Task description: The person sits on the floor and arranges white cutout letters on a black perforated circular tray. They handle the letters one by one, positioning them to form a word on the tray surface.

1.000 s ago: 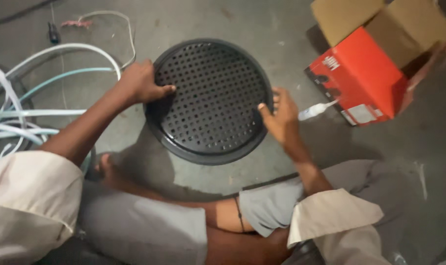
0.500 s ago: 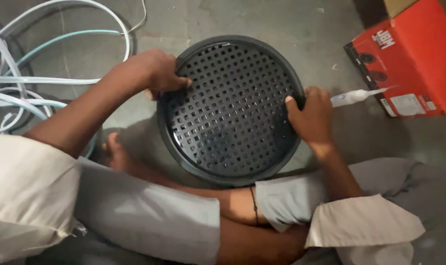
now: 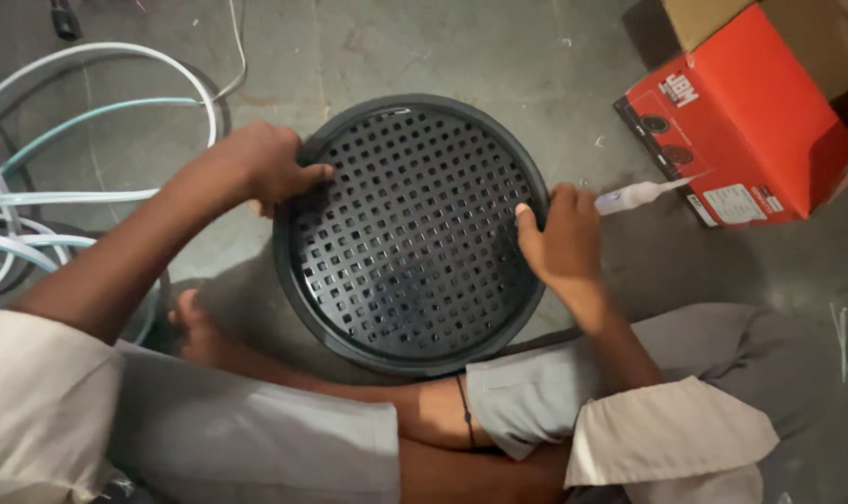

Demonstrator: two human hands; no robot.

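Observation:
A round black perforated grille [image 3: 410,233] lies flat on the concrete floor in front of my crossed legs. My left hand [image 3: 260,166] grips its upper left rim, thumb on the mesh. My right hand [image 3: 562,235] rests on the right rim with the fingers curled over the edge. A small white tube with a pointed nozzle [image 3: 640,194] lies on the floor just right of my right hand, apart from it.
A red cardboard box [image 3: 736,126] stands at the upper right, against a brown carton [image 3: 816,28]. White and pale blue cables [image 3: 64,201] coil on the floor at the left. My bare foot [image 3: 195,327] lies under the grille's lower left.
The view has shifted, so the grille and box sit differently in frame. My right hand has slid a little up the right rim. Both hands stay on the grille.

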